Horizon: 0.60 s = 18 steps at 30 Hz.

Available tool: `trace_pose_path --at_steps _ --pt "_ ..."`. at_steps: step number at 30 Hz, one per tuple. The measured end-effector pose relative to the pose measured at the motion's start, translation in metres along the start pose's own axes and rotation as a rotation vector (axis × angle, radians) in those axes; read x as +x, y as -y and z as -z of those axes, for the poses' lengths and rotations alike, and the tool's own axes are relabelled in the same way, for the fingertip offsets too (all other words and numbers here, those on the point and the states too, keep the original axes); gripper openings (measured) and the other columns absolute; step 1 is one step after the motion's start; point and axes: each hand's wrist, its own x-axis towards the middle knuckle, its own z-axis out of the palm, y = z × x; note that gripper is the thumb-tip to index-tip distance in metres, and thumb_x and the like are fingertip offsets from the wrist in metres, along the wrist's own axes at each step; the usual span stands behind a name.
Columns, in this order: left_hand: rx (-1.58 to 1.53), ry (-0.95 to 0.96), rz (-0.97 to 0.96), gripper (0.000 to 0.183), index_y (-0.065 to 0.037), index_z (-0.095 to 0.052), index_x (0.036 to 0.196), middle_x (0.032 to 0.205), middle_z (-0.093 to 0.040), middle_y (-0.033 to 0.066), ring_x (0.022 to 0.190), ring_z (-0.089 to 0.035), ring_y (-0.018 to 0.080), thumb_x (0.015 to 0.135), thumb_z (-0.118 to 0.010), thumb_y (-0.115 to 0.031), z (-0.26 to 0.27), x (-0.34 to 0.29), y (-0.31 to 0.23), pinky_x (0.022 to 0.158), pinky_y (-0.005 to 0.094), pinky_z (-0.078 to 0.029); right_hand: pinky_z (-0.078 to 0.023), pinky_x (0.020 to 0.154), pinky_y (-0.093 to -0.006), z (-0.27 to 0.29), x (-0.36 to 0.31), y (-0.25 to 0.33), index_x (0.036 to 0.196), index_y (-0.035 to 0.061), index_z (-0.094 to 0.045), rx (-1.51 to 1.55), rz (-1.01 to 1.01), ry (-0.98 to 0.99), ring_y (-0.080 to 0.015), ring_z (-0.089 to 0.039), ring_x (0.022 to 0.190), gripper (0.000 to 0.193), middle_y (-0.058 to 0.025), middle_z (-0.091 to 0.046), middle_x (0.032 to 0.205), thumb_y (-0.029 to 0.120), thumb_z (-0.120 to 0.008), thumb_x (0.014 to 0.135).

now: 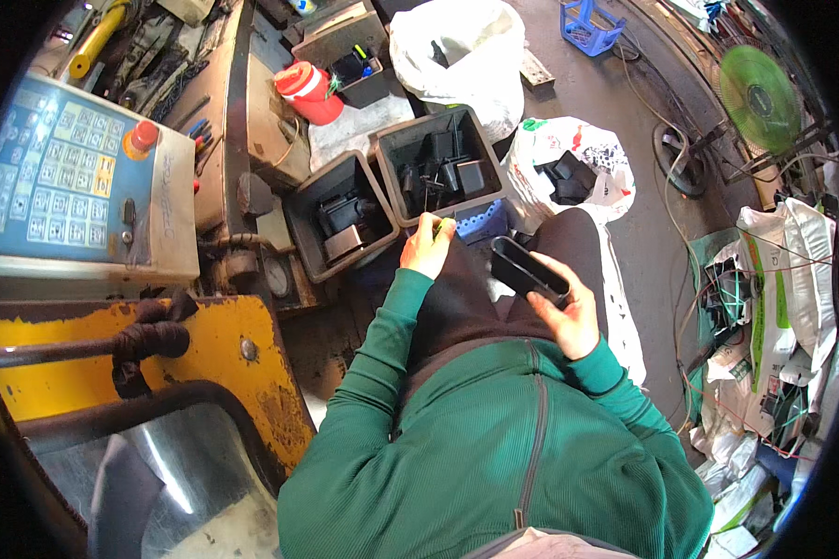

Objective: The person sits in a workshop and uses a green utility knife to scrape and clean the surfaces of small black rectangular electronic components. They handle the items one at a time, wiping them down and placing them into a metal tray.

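My right hand (571,315) is closed round one end of a black, open-topped plastic box (528,270), long and narrow with rounded corners, held above my lap. Left of it, my left hand (425,246) is closed on a thin tool (446,226) with a yellow-green part showing by the fingers; its exact kind is too small to make out. That hand is at the near edge of a grey bin (401,216) holding several black plastic parts (443,168). A second grey bin (315,272) to its left holds more of these dark pieces.
A white sack (615,200) with black parts stands right of the bins, a larger white sack (475,70) behind. A red container (309,93) sits far left. Left is a machine control panel (56,177); right are a green fan (758,98), cables and piled bags (783,279).
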Motion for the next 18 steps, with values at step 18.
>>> trace_pose_path --at_steps 18 --pt "0.202 0.073 0.331 0.055 -0.007 -0.052 0.124 0.118 -0.061 0.0200 0.111 -0.058 0.0345 0.077 -0.065 -0.033 -0.133 0.230 0.061 0.095 0.0409 -0.045 -0.053 0.081 -0.0406 0.141 0.099 -0.089 0.136 0.0119 -0.039 0.440 -0.313 -0.416 -0.0213 -0.055 0.108 0.058 -0.0075 -0.054 0.123 0.015 -0.065 0.085"
